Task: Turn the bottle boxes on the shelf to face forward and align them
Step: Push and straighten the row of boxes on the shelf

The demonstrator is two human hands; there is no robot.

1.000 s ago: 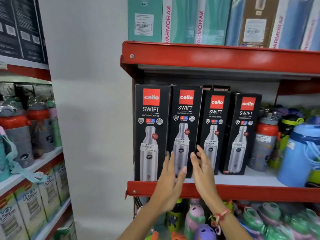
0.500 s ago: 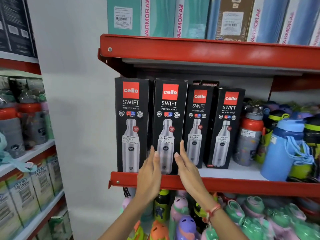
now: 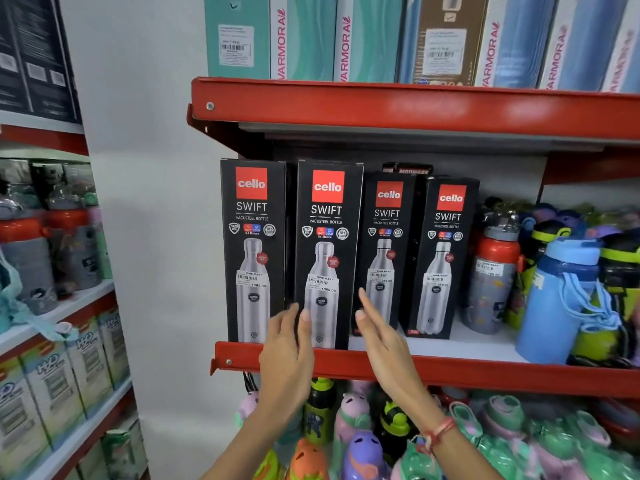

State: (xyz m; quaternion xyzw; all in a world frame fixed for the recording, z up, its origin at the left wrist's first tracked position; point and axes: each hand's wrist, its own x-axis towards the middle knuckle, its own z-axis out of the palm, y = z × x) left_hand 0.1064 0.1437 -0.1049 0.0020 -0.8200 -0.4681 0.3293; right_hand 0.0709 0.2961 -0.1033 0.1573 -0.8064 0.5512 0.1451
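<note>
Several black Cello Swift bottle boxes stand upright on the red-edged shelf (image 3: 485, 372), fronts facing me. The leftmost box (image 3: 252, 244) and the second box (image 3: 325, 251) stand at the front edge. The third box (image 3: 384, 251) and the fourth box (image 3: 443, 258) sit further back. My left hand (image 3: 287, 351) is flat with fingers together, at the lower left edge of the second box. My right hand (image 3: 381, 337) is flat too, just off that box's lower right edge, fingers pointing up. Neither hand grips anything.
Loose bottles crowd the same shelf to the right, an orange-capped grey one (image 3: 491, 282) and a blue one (image 3: 561, 299) nearest. Teal and blue boxes (image 3: 311, 36) fill the shelf above. Children's bottles (image 3: 360, 438) sit below. Another shelving unit (image 3: 52, 306) stands left.
The view has shifted, so the shelf sits further right in frame. My hands stay on either side of the second box's base and have spread slightly apart.
</note>
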